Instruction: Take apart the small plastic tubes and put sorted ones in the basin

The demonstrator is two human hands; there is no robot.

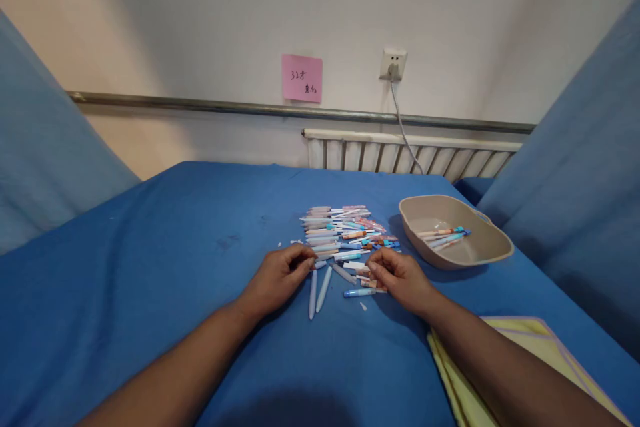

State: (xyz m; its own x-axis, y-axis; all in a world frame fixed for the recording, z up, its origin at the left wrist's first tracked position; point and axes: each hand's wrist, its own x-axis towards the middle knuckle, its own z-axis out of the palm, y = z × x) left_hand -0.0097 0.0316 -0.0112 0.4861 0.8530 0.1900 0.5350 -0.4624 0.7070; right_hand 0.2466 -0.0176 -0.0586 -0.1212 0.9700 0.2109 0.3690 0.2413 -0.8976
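Observation:
Disassembled pens (345, 233) lie in a loose pile on the blue cloth: pale barrels mostly on the left, thin white pieces and patterned, clipped parts on the right. My left hand (283, 275) rests at the pile's lower left, thumb and fingers pinched beside a short pale-blue piece (320, 265). At the lower right, my right hand (403, 278) pinches at the end of a white stick-like piece (355, 266). Fingers hide what either pinch holds. Between the hands lie a lavender barrel (313, 295), a pale-green barrel (324, 289) and a blue-ended pen part (359, 293).
Right of the pile stands a beige basin (480, 247) with several pens (445, 237) in it. A folded yellow cloth (520, 340) lies under my right forearm. Behind the bed-like surface are a radiator (380, 153), a metal rail (225, 105) and a plugged-in cable (401, 121). Blue curtains (575, 147) flank both sides.

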